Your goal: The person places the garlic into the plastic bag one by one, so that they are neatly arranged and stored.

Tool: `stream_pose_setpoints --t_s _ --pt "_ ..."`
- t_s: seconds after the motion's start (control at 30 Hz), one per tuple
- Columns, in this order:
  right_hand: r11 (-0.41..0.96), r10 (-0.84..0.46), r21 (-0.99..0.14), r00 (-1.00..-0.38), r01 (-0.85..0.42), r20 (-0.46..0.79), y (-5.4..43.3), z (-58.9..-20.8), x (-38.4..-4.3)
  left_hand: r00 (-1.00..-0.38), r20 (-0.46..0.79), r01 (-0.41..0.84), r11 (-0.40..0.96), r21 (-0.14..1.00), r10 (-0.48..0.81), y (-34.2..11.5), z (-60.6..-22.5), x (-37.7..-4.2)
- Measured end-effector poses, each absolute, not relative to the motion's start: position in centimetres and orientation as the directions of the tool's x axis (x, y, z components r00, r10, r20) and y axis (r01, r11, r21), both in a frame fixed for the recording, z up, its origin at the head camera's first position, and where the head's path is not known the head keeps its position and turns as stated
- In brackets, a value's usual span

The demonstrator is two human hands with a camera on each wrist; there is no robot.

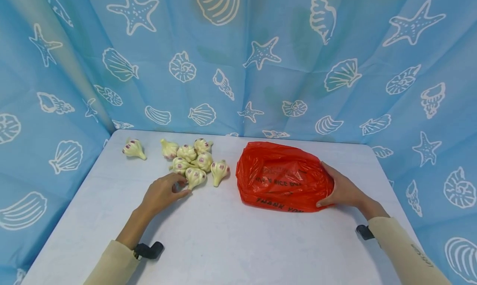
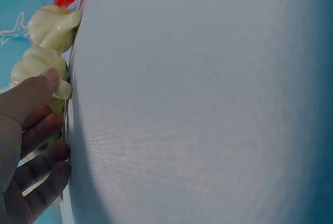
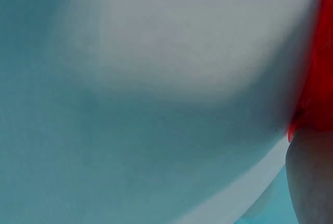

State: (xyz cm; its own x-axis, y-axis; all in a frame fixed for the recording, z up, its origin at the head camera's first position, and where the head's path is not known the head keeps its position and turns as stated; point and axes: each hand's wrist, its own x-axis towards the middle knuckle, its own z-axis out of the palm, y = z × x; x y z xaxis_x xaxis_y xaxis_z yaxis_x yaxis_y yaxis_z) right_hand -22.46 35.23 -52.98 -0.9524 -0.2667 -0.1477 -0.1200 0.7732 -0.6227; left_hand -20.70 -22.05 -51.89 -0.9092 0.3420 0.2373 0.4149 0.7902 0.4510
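Observation:
Several pale garlic bulbs with purple marks lie clustered left of centre in the head view. My left hand [image 1: 162, 194] is at the nearest garlic bulb [image 1: 195, 177], its thumb and forefinger at the bulb's left side and stem. In the left wrist view the thumb [image 2: 44, 84] overlaps the garlic bulb [image 2: 37, 64], and the other fingers are loosely bent and spread. My right hand [image 1: 344, 190] holds the right end of a crumpled red plastic bag [image 1: 283, 173], thumb on the near side and fingers on the far side. The bag's contents are hidden.
One garlic bulb [image 1: 134, 148] lies apart at the far left of the white table [image 1: 238, 239]. Another garlic bulb [image 1: 220, 171] sits between the cluster and the bag. A blue curtain [image 1: 223, 61] with white shells and starfish surrounds the table's back and sides.

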Motion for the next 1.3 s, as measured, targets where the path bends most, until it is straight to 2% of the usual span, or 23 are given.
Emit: stream_pose_setpoints --t_s 0.37,0.8,1.3 --pt "0.768 -0.213 -0.637 -0.963 -0.063 -0.162 35.74 -53.12 -22.57 -0.911 0.226 0.412 0.789 0.456 0.345 -22.01 -51.91 -20.72" --pt "0.771 -0.208 -0.633 -0.967 -0.070 -0.147 35.76 -53.12 -22.49 -0.917 0.203 0.400 0.787 0.470 0.345 -21.98 -51.92 -20.71" --pt "0.787 -0.207 -0.612 -0.967 -0.074 -0.149 35.59 -52.85 -22.42 -0.923 0.278 0.370 0.819 0.439 0.267 -21.38 -52.56 -20.75"
